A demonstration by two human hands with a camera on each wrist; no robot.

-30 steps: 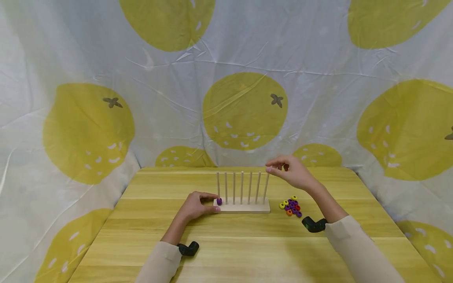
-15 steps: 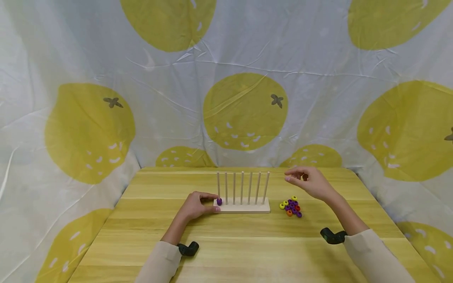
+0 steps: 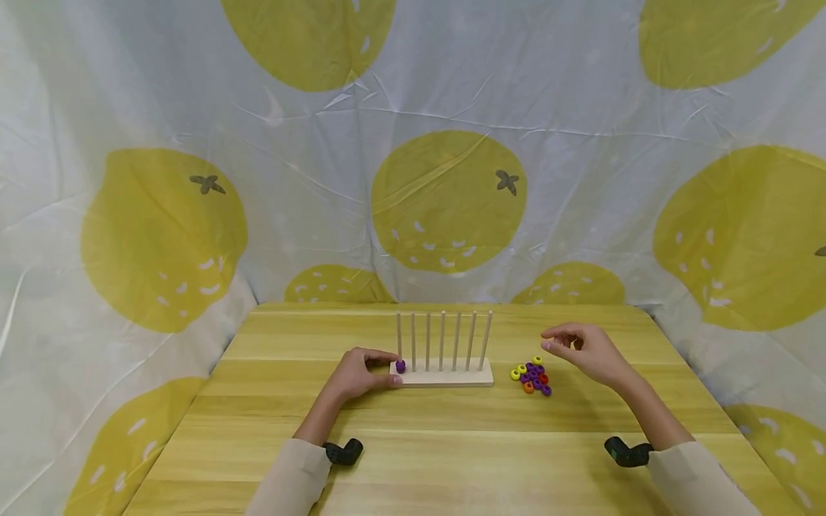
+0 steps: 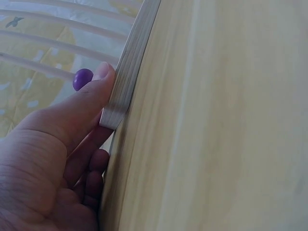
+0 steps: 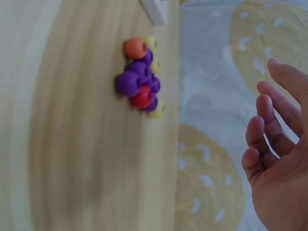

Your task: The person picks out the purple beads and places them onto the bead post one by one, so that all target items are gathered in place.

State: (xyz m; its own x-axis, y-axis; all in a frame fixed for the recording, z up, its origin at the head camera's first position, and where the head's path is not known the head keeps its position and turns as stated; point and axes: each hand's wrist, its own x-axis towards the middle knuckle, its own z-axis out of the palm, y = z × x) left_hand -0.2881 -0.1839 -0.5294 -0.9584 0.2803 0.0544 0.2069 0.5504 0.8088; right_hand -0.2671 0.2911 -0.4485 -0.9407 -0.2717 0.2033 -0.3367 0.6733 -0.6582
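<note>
A pale wooden peg board with several upright rods stands in the middle of the table. On its leftmost rod, down at the base, sits one purple bead, also seen beside the thumb in the left wrist view. My left hand grips the left end of the board's base, thumb at the front edge. Loosely curved and holding nothing, my right hand hovers above and to the right of a cluster of loose beads. Those beads are purple, yellow, red and orange.
The wooden table reaches back to a hanging white cloth printed with yellow fruit. A black wrist device is on the right wrist and another black device on the left.
My right hand has moved from the top of the rightmost rod to the right and downward, nearer the bead cluster. The left hand keeps its grip on the peg board.
</note>
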